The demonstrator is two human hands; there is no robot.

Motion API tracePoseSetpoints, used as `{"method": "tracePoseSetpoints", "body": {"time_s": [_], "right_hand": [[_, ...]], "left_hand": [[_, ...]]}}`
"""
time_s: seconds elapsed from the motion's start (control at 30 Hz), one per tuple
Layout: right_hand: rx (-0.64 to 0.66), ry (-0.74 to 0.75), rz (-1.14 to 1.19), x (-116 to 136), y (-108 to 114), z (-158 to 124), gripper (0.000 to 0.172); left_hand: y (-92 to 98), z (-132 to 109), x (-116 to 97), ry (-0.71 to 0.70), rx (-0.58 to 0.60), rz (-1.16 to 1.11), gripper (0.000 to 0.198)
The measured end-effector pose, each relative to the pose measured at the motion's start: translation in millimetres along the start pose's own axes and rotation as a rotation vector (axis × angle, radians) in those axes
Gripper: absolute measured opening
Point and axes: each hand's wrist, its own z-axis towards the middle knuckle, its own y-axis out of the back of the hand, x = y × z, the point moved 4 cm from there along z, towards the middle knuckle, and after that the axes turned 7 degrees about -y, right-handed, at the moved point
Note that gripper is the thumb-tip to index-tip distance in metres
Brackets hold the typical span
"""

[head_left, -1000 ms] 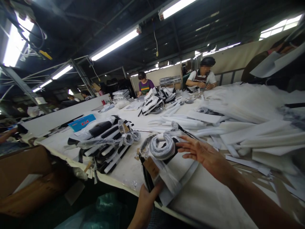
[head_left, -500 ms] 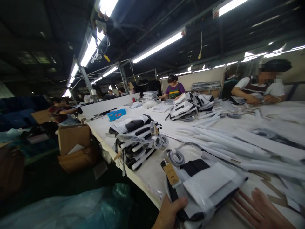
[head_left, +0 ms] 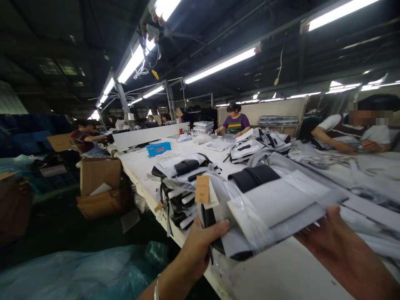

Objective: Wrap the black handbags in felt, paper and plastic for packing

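A clear plastic bag (head_left: 268, 204) holding folded white and black fabric, with a brown paper tag (head_left: 202, 189) at its near end, is lifted off the white table (head_left: 275, 275). My left hand (head_left: 200, 246) grips its left end, thumb on top. My right hand (head_left: 340, 246) supports the bag's right side from beneath, and its fingers are hidden under the bag. Just beyond lies a stack of similar bagged black-and-white pieces (head_left: 183, 183).
Open cardboard boxes (head_left: 100, 187) stand on the floor at the left, with teal plastic sheeting (head_left: 81, 271) in front. A blue box (head_left: 158, 148) sits farther up the table. Other workers (head_left: 236, 123) sit along the table's far end and right side (head_left: 359, 129).
The bagged piece has risen from the table into both hands. My right hand went from lying flat beside it to under its right side. The view has swung left.
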Motion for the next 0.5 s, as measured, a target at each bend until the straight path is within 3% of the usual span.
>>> {"method": "tracePoseSetpoints", "body": {"time_s": [0.13, 0.23, 0.3, 0.4, 0.5], "right_hand": [[0.142, 0.018, 0.208, 75.4, -90.1, 48.8, 0.05], [0.251, -0.047, 0.378, 104.7, -157.9, 98.6, 0.042], [0.343, -0.051, 0.393, 113.6, -202.6, 130.0, 0.046], [0.338, -0.104, 0.267, 99.5, -250.7, 165.2, 0.056], [0.299, -0.172, 0.129, 55.3, -266.4, 180.2, 0.062]], "left_hand": [[7.5, 38.2, -91.6, -0.239, -0.019, 0.113, 0.048], [15.8, 72.3, -165.3, -0.475, -0.041, 0.176, 0.046], [28.1, 94.1, -204.4, -0.565, -0.118, 0.196, 0.043], [57.9, 120.8, -226.0, -0.535, -0.226, 0.224, 0.038], [98.7, 134.9, -198.5, -0.413, -0.299, 0.275, 0.037]]}}
